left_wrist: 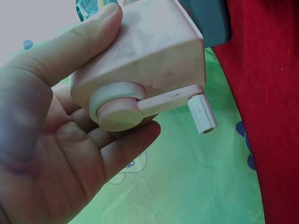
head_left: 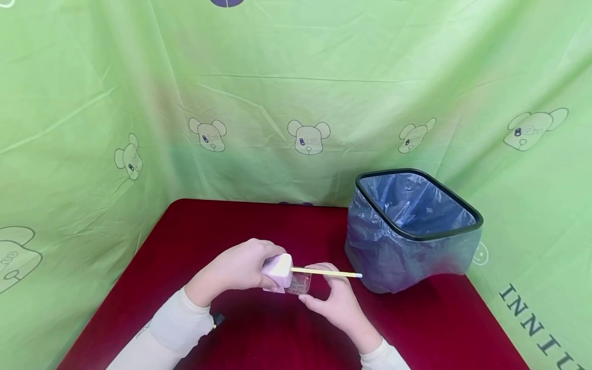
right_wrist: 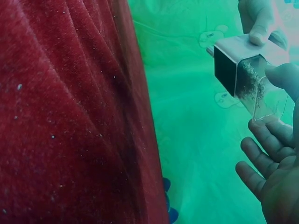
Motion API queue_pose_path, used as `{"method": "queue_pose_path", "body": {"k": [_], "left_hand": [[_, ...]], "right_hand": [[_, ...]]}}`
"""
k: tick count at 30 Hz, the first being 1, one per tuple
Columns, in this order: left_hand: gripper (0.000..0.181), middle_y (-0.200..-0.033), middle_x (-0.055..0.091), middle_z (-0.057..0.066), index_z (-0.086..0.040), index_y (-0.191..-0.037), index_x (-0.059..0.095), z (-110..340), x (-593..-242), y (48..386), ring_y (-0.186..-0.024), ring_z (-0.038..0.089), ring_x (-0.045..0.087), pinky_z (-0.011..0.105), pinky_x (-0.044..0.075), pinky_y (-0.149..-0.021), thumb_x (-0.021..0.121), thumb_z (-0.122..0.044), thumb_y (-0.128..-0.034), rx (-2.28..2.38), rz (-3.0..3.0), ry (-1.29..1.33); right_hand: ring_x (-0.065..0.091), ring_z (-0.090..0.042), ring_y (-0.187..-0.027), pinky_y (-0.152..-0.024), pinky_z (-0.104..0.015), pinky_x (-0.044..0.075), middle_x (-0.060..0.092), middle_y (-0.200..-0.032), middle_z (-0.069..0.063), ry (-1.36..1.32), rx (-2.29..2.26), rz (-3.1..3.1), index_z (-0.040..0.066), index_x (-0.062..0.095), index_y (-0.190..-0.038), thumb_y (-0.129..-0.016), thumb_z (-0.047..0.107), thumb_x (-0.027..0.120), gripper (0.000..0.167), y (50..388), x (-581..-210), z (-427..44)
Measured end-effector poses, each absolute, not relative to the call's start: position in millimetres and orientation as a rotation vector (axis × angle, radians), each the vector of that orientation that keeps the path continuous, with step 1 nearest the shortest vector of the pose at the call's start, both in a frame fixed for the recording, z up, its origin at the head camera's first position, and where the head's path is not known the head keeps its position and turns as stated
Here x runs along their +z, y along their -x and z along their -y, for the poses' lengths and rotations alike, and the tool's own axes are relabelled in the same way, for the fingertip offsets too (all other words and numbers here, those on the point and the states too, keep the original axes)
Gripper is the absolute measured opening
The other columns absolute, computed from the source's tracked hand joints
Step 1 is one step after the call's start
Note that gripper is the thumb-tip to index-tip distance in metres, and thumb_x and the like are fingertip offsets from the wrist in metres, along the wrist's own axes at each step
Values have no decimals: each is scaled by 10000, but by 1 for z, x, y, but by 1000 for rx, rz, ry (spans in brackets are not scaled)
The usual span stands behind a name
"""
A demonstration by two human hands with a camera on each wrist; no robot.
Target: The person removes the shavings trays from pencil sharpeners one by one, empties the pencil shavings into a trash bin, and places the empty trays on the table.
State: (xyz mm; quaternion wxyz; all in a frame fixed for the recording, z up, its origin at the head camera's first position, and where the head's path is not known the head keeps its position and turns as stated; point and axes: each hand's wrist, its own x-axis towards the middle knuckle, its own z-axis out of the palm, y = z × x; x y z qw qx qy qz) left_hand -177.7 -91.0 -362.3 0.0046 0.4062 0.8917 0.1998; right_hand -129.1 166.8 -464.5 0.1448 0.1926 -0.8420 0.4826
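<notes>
My left hand (head_left: 242, 264) grips a pale pink pencil sharpener (head_left: 281, 268) by its body, held up over the table. Its crank handle (left_wrist: 203, 114) sticks out on the side facing the left wrist camera. A yellow pencil (head_left: 326, 272) juts from the sharpener's front toward the right. Below the pencil, a clear shavings drawer (head_left: 299, 283) protrudes from the body, with dark shavings (right_wrist: 252, 81) inside. My right hand (head_left: 337, 298) pinches this drawer between thumb and fingers. In the right wrist view a dark face (right_wrist: 224, 70) of the sharpener shows.
A bin (head_left: 416, 257) with a black rim and a bluish plastic liner stands on the right side of the red-covered table (head_left: 222, 221). Green sheeting (head_left: 259, 92) with printed bear heads surrounds the table. Small specks lie on the red cloth in the right wrist view.
</notes>
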Motion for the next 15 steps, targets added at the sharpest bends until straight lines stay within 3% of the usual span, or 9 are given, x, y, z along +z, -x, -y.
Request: {"method": "queue_pose_path", "body": {"k": [9, 15], "left_hand": [[549, -982, 657, -128, -193, -1177, 695, 90, -360, 178, -830, 54, 570, 227, 513, -721, 942, -359, -715, 608, -2814, -1273], [535, -969, 645, -145, -203, -1166, 691, 91, -360, 180, -826, 47, 567, 221, 511, -719, 937, -366, -719, 598, -2810, -1276]], "right_hand": [[607, -110, -1196, -1046, -398, 486, 652, -1237, 139, -552, 1345, 2441, 302, 662, -1251, -754, 220, 915, 563, 129, -465, -169], [612, -112, -1187, -1052, -392, 477, 663, -1229, 129, -566, 1348, 2442, 291, 665, -1249, -769, 222, 907, 541, 131, -467, -170]]}}
